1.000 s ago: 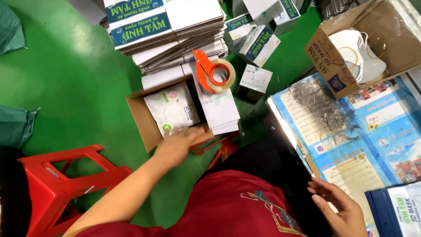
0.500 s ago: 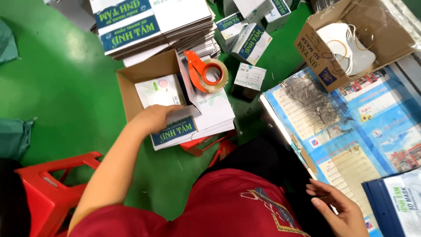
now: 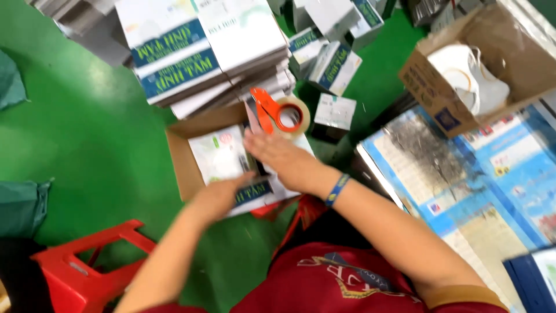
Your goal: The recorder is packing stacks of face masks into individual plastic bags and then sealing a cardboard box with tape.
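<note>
An open brown cardboard box (image 3: pixel 179 155) lies on the green floor with a white plastic packet (image 3: pixel 219 153) inside. My left hand (image 3: pixel 217 198) grips a flat white and blue carton (image 3: pixel 255 191) at the box's near side. My right hand (image 3: pixel 281 157) rests on top of that carton with its fingers spread, just below an orange tape dispenser (image 3: pixel 278 113).
A tall stack of flat white and blue cartons (image 3: pixel 202 46) lies behind the box. Small folded boxes (image 3: pixel 333 66) lie to the right. A brown box with white masks (image 3: pixel 463 75) sits on a blue printed table (image 3: pixel 492 174). A red plastic stool (image 3: pixel 87 264) stands at lower left.
My right hand has come over from the table at the lower right onto the flat carton. My left hand has slid to the carton's near edge. The view has shifted a little.
</note>
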